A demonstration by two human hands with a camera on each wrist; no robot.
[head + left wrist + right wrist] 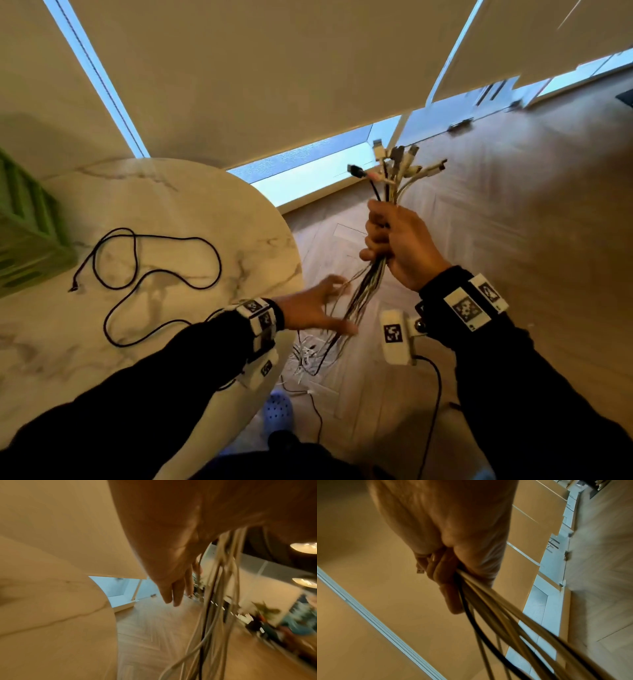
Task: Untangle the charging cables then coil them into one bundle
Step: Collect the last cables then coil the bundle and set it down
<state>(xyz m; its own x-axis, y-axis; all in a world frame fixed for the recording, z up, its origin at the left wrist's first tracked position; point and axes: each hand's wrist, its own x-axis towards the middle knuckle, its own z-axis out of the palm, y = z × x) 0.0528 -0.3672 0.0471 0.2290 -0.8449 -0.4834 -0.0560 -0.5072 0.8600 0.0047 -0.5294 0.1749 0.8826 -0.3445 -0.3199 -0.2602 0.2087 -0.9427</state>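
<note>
My right hand (pixel 397 245) is clamped round a sheaf of charging cables (pixel 368 291) just below their plugs (pixel 400 164), which fan out above my fist, mostly white with one black; the right wrist view shows the fingers (pixel 448 588) curled tight on the strands. The cables hang from that fist past the bench (pixel 171 192) edge, and their free ends lie in a loose heap on the wooden floor (pixel 513 205), near my foot. My left hand (pixel 318 308) is spread apart, fingers straight, beside the hanging strands lower down; the frames are blurred there, so I cannot tell whether the fingertips touch them. One black cable (pixel 154 274) lies by itself in slack loops on the bench, to the left, near a green crate (pixel 30 233), well apart from the sheaf. I judge the cables light, limp and smooth-jacketed: they will slide through a loose grip and sag wherever unsupported, while the plugs are the only stiff parts and may snag on neighbouring strands. The sensible hold is the present one, just under the plugs, with the left hand combing downward to free the tails before coiling, and the lone black cable is not yet gathered in.
</note>
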